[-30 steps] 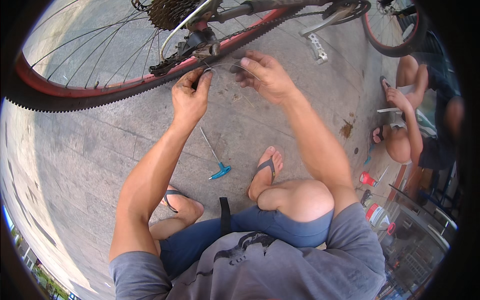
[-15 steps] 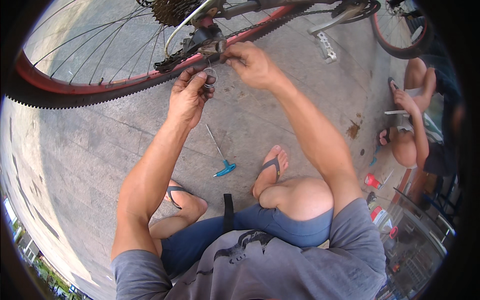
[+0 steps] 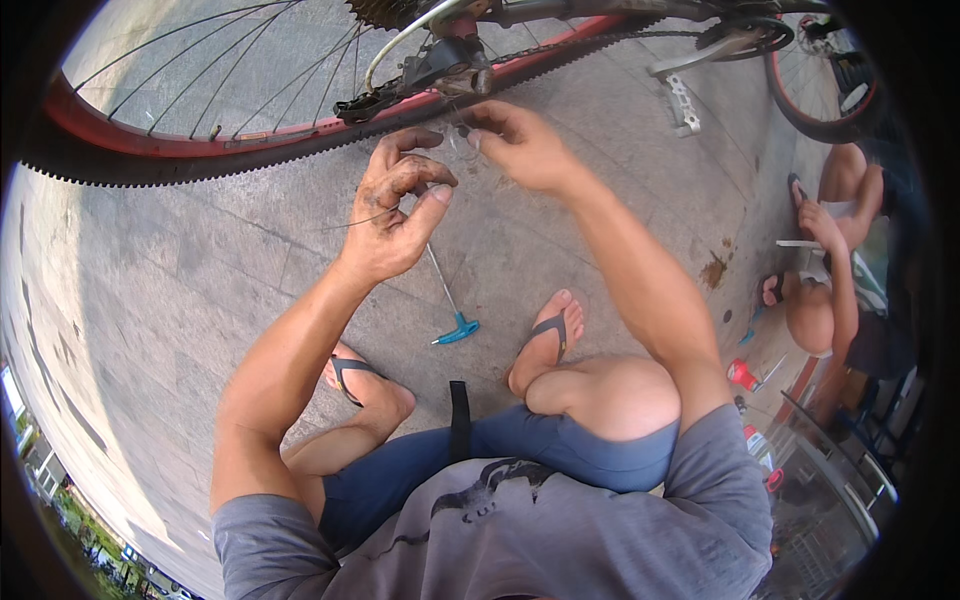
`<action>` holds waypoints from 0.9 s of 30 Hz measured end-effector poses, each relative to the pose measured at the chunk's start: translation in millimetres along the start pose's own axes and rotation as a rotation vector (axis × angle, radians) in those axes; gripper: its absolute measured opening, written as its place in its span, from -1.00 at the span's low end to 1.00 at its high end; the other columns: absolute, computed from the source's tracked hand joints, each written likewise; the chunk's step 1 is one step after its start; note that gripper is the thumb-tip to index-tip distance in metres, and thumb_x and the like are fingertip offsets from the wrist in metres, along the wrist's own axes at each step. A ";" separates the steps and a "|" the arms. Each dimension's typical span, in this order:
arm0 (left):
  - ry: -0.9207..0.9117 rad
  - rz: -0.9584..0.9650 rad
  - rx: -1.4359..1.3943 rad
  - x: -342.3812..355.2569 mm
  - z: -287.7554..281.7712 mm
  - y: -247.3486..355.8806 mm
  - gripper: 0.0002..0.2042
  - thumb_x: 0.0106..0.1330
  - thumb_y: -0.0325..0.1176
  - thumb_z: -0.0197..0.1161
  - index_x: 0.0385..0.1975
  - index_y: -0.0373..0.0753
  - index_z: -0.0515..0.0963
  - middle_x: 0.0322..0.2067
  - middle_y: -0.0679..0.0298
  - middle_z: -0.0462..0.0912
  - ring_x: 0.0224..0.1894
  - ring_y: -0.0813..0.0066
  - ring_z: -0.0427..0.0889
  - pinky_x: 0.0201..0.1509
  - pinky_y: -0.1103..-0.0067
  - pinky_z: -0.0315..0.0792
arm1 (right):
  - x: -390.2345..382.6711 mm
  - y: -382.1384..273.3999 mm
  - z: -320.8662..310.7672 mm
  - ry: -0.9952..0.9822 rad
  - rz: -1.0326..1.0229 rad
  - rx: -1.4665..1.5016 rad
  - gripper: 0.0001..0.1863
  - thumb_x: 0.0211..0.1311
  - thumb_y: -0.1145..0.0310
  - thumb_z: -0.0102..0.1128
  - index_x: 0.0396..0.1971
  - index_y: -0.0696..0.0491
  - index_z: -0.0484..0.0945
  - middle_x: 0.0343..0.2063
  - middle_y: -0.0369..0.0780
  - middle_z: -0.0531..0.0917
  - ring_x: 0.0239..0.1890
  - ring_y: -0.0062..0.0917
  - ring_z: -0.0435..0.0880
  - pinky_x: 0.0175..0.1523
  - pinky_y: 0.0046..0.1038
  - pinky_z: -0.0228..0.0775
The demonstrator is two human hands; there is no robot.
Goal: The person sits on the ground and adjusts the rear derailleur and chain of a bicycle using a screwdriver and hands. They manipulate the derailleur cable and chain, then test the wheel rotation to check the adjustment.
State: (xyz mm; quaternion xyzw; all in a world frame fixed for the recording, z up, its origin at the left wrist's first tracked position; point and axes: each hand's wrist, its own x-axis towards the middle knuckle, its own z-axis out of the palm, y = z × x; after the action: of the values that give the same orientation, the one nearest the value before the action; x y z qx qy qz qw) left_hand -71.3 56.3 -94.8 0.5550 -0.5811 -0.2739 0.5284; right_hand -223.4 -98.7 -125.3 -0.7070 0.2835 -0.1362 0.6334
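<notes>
Rear wheel (image 3: 200, 147) cut off at top edge; so is the gear cluster (image 3: 385, 12). Wire (image 3: 340, 226) too thin to trace end to end; its loops blur near the right hand (image 3: 525, 150), so grip unclear. Some of that hand's fingertips hidden. Hex key (image 3: 445, 285): upper tip hidden behind the left hand (image 3: 385, 215). Bottle (image 3: 762, 455) partly covered by the sleeve (image 3: 715, 460). Second person (image 3: 840, 235): upper body dark, lost toward the rim. Shirt (image 3: 560, 530) cut by bottom edge.
</notes>
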 end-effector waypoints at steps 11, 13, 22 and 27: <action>0.158 -1.151 -0.913 -48.2 14.6 -27.1 -0.61 0.28 -0.12 0.21 -0.05 -0.29 0.50 -0.19 0.22 0.61 -0.24 0.45 0.57 -0.20 0.49 0.45 | -14.6 -9.0 -10.6 -0.075 0.257 0.699 -0.74 0.35 0.33 0.07 -0.06 0.15 0.51 -0.27 -0.29 0.62 -0.27 -0.59 0.60 -0.26 -0.51 0.48; 0.002 -1.121 -0.513 -39.6 15.1 -32.7 -0.60 0.24 -0.10 0.25 -0.10 -0.31 0.52 -0.22 0.20 0.62 -0.25 0.41 0.59 -0.14 0.46 0.45 | -15.0 -5.8 -8.7 -0.025 0.225 0.646 -0.76 0.31 0.38 0.12 -0.10 0.16 0.53 -0.29 -0.29 0.62 -0.29 -0.60 0.61 -0.27 -0.52 0.49; -0.061 -0.169 0.915 2.4 9.5 36.7 -0.43 0.00 -0.24 0.35 0.10 -0.14 0.45 0.37 -0.13 -0.13 0.36 -0.37 -0.20 0.25 -0.13 -0.05 | -25.1 -16.8 -0.6 0.418 -0.174 -0.172 -0.82 0.12 0.46 0.26 -0.31 0.23 0.57 -0.53 -0.18 0.60 -0.49 -0.55 0.58 -0.35 -0.51 0.42; -0.236 -0.049 0.696 -12.1 -1.8 80.2 -0.50 0.04 -0.30 0.33 0.04 -0.23 0.45 0.14 -0.14 0.30 0.15 -0.19 0.30 0.11 0.08 0.26 | -27.7 -26.6 -2.0 0.497 -0.368 -0.314 -0.81 0.05 0.49 0.25 -0.31 0.21 0.55 -0.44 -0.05 0.61 -0.41 -0.24 0.64 -0.32 -0.36 0.46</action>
State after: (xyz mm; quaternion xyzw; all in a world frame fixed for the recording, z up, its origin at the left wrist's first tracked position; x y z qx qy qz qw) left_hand -100.3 86.9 -25.5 0.6800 -0.6829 -0.1346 0.2305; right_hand -240.6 -83.5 -94.5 -0.7805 0.3142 -0.3709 0.3932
